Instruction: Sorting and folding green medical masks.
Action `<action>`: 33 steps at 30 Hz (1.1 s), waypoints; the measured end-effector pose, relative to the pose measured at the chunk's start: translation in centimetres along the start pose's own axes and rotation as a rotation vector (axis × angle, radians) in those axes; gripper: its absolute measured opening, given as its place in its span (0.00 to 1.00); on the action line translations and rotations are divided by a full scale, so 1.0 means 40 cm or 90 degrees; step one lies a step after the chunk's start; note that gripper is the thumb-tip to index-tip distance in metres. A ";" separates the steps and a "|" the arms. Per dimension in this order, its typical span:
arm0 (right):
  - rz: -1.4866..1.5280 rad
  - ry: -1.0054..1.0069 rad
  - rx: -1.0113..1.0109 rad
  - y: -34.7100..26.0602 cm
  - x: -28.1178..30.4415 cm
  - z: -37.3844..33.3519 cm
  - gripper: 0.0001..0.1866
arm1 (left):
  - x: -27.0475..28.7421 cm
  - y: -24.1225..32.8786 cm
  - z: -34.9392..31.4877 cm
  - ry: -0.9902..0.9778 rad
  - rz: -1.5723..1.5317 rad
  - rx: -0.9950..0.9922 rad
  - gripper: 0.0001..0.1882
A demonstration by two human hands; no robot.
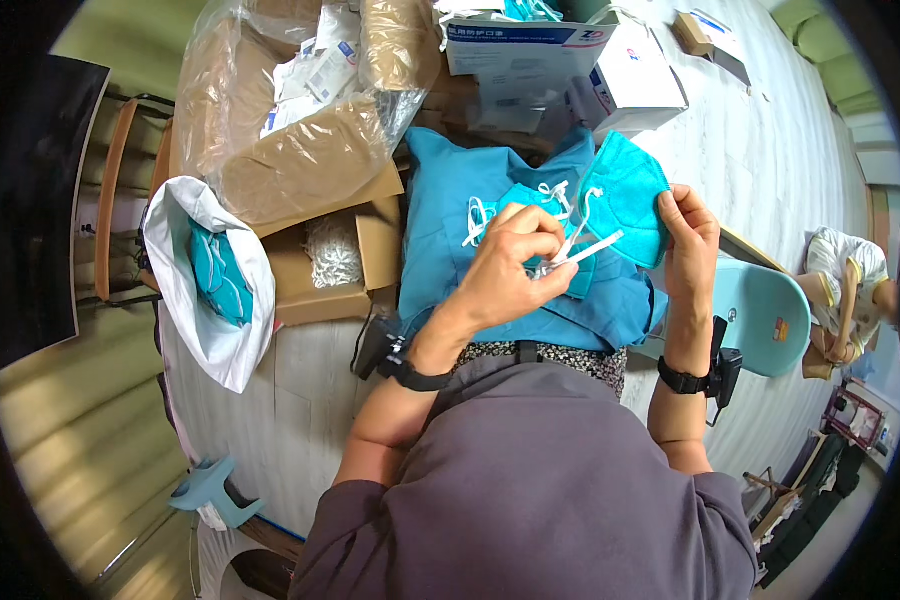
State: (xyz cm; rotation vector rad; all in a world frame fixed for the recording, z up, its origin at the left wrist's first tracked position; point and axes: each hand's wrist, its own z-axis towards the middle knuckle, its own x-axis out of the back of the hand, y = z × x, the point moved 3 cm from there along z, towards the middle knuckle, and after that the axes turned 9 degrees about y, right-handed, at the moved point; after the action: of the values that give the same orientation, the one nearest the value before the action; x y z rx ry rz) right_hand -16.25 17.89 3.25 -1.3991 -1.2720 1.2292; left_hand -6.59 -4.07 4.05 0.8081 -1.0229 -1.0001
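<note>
Pinched right hand: mask; left: apparently strap.

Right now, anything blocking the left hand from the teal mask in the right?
Nothing solid visible: only the white strap, pinched in the left hand, extends across the gap to the teal mask in the right hand. Other teal masks lie beneath, on the blue cloth.

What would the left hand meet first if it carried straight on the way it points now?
Beyond the white strap at its fingertips, the left hand would probably meet the teal mask held by the right hand, though depth is unclear.
</note>
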 end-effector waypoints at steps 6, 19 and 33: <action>-0.026 0.057 -0.032 0.048 0.067 0.047 0.06 | 0.153 0.051 -0.003 -0.013 -0.654 -0.013 0.12; -0.119 -0.020 -0.104 0.174 -0.003 0.022 0.07 | 0.156 0.084 -0.004 -0.139 -0.733 0.349 0.45; -0.114 -0.052 -0.161 0.260 -0.047 -0.005 0.08 | 0.105 0.132 -0.003 -0.133 -0.667 0.340 0.27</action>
State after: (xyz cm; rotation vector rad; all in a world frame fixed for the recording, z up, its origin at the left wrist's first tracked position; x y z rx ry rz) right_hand -14.49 14.86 -6.72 -1.3856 -1.6191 1.0397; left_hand -4.19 -6.18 10.03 1.8084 -1.0537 -1.7409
